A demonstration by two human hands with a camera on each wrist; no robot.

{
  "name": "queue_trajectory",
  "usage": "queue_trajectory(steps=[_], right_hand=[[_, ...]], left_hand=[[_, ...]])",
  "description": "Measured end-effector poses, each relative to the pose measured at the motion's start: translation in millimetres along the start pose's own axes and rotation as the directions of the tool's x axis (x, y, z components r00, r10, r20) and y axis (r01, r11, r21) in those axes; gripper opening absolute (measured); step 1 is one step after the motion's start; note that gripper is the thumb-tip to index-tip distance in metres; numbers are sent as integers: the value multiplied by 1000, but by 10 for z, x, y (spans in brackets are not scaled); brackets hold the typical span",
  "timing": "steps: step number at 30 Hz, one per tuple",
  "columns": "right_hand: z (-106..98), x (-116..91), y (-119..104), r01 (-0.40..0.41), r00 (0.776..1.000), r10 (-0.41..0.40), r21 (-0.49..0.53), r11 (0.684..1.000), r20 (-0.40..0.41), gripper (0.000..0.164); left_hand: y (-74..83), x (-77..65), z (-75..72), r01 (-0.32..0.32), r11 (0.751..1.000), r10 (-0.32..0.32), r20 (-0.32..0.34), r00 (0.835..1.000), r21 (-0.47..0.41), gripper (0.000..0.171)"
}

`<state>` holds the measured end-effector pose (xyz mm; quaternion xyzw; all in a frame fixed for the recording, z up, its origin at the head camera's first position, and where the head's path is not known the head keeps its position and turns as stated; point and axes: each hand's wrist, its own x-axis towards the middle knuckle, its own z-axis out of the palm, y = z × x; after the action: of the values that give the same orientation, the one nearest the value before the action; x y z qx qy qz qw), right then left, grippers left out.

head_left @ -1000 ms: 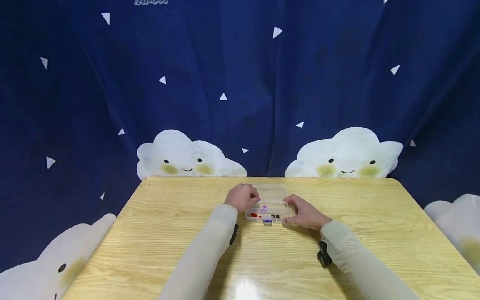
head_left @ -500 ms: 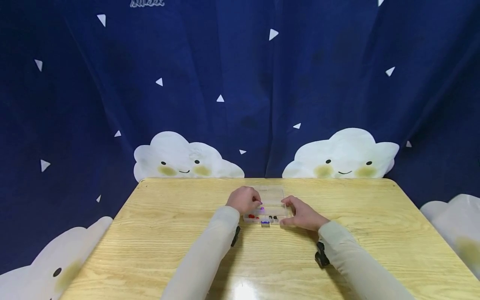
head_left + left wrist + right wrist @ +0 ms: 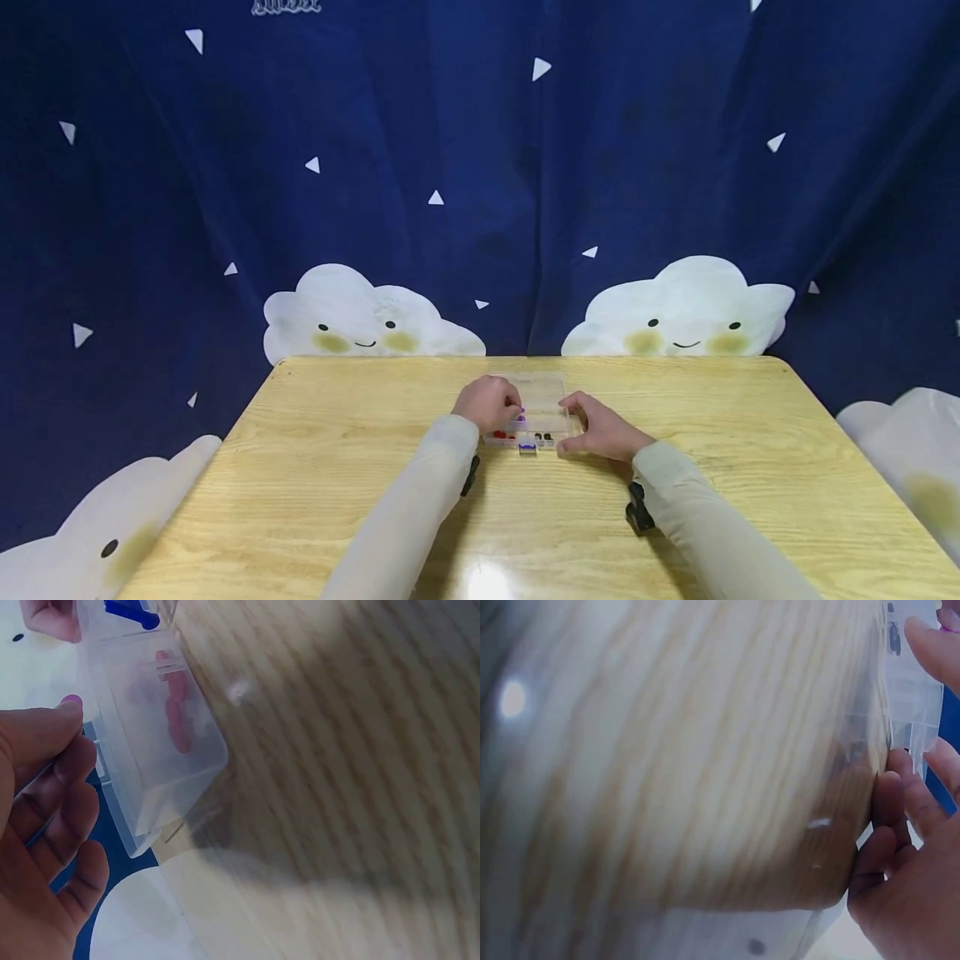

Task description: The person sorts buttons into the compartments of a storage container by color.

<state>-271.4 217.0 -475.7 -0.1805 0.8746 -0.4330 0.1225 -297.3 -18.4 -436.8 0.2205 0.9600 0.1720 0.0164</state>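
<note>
A clear plastic compartment box (image 3: 566,422) stands on the table, its transparent lid (image 3: 542,388) folded back. Red pieces (image 3: 500,435) lie in its front left part and black pieces (image 3: 543,437) in the front right; a purple piece (image 3: 520,419) shows behind them. Over the left side of the box my left hand (image 3: 486,403) pinches a small purple piece (image 3: 72,699) between thumb and index finger. Most of that piece is hidden by the fingertips. My right hand (image 3: 606,430) grips the right end of the box, thumb at the front and fingers farther back.
The box's blue latch (image 3: 527,447) faces the near side. Beneath everything is a light wooden table (image 3: 360,467), its far edge just beyond the lid. A dark blue curtain (image 3: 405,108) with clouds and triangles hangs behind the table.
My left hand has lowered slightly toward the compartments with the purple piece. The right hand keeps its grip on the box. The head view has shifted a little.
</note>
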Motion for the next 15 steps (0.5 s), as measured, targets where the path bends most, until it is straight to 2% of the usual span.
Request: queue_trajectory(steps=[6,10,15], right_hand=[[19,13,8,8,1000,-8,-6,1000,7,69],[-10,12,0,-10,1000,10,-28,1000,-13,71],[-9,1,-2,-35,999,35,-11,999,-3,72]], left_hand=[[-4,9,4,11,1000,-11,3,1000,20,10],[10,34,-7,-2,999,2,8,1000,36,10],[24,34,-11,17,999,-19,38,999,35,9]])
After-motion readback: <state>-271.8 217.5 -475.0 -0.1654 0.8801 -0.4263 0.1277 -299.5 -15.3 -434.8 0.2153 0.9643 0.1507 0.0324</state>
